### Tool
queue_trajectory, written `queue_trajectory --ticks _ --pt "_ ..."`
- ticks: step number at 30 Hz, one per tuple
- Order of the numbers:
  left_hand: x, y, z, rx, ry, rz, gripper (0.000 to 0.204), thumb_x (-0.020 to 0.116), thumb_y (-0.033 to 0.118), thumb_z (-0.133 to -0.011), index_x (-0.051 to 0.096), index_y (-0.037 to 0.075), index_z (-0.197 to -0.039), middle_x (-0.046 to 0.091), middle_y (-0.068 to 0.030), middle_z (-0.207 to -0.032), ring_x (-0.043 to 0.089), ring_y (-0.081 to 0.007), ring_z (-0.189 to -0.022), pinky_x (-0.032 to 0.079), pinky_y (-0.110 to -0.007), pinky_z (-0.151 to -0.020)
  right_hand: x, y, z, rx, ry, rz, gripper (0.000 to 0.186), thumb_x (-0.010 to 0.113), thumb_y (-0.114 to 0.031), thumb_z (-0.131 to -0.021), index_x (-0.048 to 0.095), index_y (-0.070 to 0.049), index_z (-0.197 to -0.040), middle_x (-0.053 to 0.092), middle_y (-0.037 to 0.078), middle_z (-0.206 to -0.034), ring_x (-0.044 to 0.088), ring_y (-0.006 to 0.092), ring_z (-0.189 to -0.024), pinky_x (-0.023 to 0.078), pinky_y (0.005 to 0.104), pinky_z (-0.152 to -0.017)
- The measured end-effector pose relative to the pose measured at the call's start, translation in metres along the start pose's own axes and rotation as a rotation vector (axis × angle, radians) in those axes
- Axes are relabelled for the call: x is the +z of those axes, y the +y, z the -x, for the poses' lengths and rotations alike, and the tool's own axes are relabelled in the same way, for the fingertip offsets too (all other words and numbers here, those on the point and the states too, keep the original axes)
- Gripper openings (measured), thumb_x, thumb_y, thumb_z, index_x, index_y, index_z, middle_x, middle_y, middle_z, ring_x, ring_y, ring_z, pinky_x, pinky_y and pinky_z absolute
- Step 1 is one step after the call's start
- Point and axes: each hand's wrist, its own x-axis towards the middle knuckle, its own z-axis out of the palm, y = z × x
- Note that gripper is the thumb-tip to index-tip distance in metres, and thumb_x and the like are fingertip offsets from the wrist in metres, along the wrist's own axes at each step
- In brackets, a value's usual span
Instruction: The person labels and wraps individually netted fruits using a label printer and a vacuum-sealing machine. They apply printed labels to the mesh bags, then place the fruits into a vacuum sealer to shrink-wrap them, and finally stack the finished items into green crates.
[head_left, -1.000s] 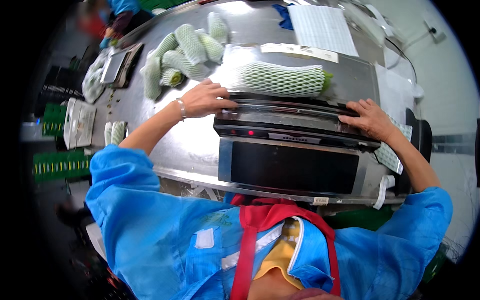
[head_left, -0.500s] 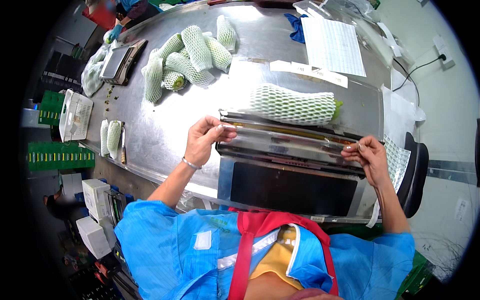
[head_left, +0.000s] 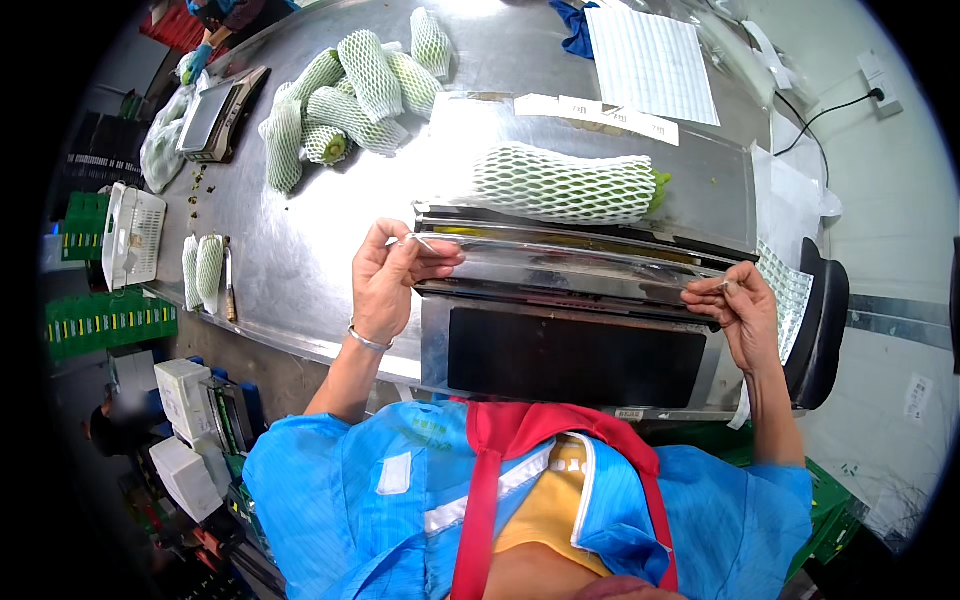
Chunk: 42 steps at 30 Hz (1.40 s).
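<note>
My left hand [head_left: 385, 280] pinches the left end of a clear plastic film [head_left: 570, 262] between thumb and fingers. At the film's other end my right hand [head_left: 742, 312] is also closed on its edge. The film stretches between both hands over the front of a film wrapping machine [head_left: 432, 345], which has a flat black plate [head_left: 575, 350] on my side. Just beyond the film lies a long green vegetable [head_left: 565, 185] in a white foam net sleeve, its green end sticking out at the right.
Several net-sleeved vegetables [head_left: 370, 75] are heaped at the far left of the metal table [head_left: 290, 255], near a scale [head_left: 212, 118]. Two smaller sleeved pieces [head_left: 208, 270] lie beside a knife [head_left: 230, 285]. A label sheet [head_left: 650, 65] and blue glove [head_left: 575, 30] lie far right.
The whole view has shifted a little left and up. Relative to the machine, my right hand has moved slightly outward and toward me, and the film stays in both hands.
</note>
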Motion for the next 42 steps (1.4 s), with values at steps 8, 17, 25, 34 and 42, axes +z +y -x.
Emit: queue_trajectory --ticks 8,17,25,34,42 --pt "0.018 0.007 0.005 0.103 0.069 0.009 0.007 0.043 0.013 -0.094 0.043 0.007 -0.091 0.064 -0.0201 -0.088 0.066 -0.0271 -0.078 0.055 -0.032 -0.066 0.014 -0.006 0.012 -0.03 0.024 0.038 0.007 0.044 -0.01 -0.092 0.046 -0.003 -0.091 0.064 0.018 -0.083 0.066 0.0271 -0.079 0.055 0.0359 -0.071" --pt "0.013 0.112 -0.006 0.973 -0.198 -0.178 0.014 0.035 0.011 -0.094 0.04 0.007 -0.107 0.052 -0.0326 -0.113 0.058 -0.0364 -0.102 0.053 -0.045 -0.081 0.027 -0.113 0.034 -0.837 -0.103 0.176 0.016 0.049 -0.008 -0.089 0.046 -0.003 -0.104 0.06 0.016 -0.095 0.06 0.0271 -0.089 0.048 0.0438 -0.085" --pt "-0.018 0.032 -0.141 0.836 -0.54 -1.632 0.068 0.045 -0.011 -0.076 0.035 0.022 -0.134 0.032 -0.0074 -0.142 0.04 -0.024 -0.125 0.039 -0.035 -0.101 -0.007 -0.055 -0.107 -0.992 -0.08 1.351 0.046 0.048 0.01 -0.078 0.05 -0.005 -0.121 0.053 0.017 -0.121 0.052 0.028 -0.113 0.04 0.0338 -0.098" --pt "-0.027 0.028 -0.158 0.642 -0.673 -1.507 0.092 0.07 -0.002 -0.058 0.03 0.025 -0.136 0.032 -0.0054 -0.142 0.039 -0.027 -0.124 0.038 -0.038 -0.103 -0.016 -0.017 -0.153 -0.704 -0.27 1.39 0.071 0.067 -0.004 -0.067 0.04 -0.014 -0.131 0.041 0.018 -0.132 0.04 0.0326 -0.123 0.034 0.0374 -0.103" --pt "-0.023 0.028 -0.154 0.59 -0.742 -1.491 0.103 0.078 0.008 -0.048 0.029 0.023 -0.137 0.029 -0.0082 -0.143 0.036 -0.0295 -0.126 0.032 -0.042 -0.106 -0.012 -0.018 -0.157 -0.721 -0.334 1.393 0.08 0.075 -0.011 -0.06 0.04 -0.013 -0.132 0.035 0.018 -0.138 0.036 0.0332 -0.126 0.032 0.0384 -0.104"
